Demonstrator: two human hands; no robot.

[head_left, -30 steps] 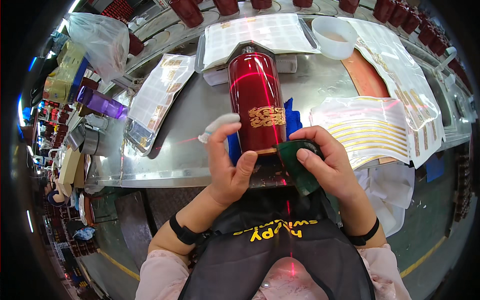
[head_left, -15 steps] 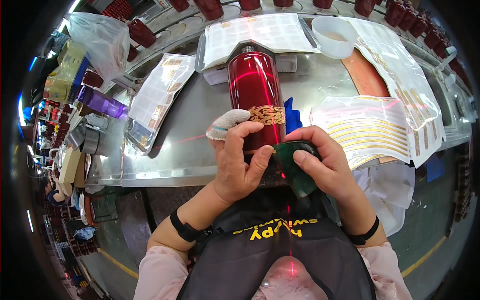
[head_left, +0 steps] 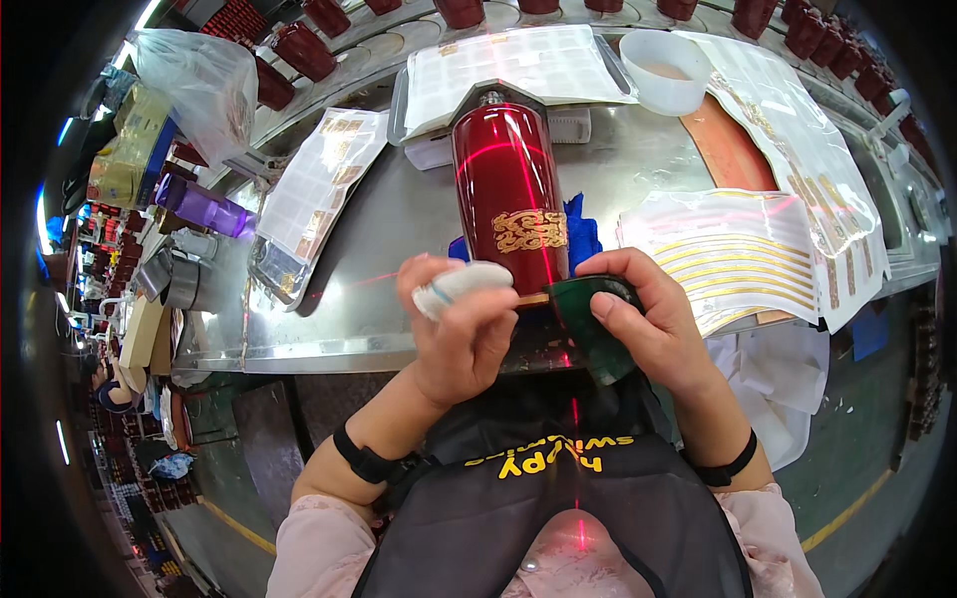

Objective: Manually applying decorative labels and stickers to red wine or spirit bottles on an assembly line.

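Note:
A glossy dark red bottle (head_left: pixel 506 169) with a gold ornamental band (head_left: pixel 529 230) lies on its side, its neck end away from me. My left hand (head_left: pixel 457 319) is at the left of its near end, fingers curled in with a white cloth cover (head_left: pixel 464 289) over one finger. Whatever those fingers may hold is hidden. My right hand (head_left: pixel 653 324) pinches a dark green flexible piece (head_left: pixel 595 334) between thumb and fingers, against or close beside the bottle's near end. Blue cloth (head_left: pixel 583 231) shows under the bottle.
Sheets with gold strips (head_left: pixel 733 254) lie at the right. A translucent round tub (head_left: pixel 666 75) stands at the back. Trays of decal sheets (head_left: pixel 319 189) are at left and back. More red vessels (head_left: pixel 459 10) line a conveyor behind the metal table (head_left: pixel 399 269).
My left hand has come off the gold band and drawn down and left, its fingers curling. My right hand keeps hold of the green piece. The vessels behind have shifted along the conveyor.

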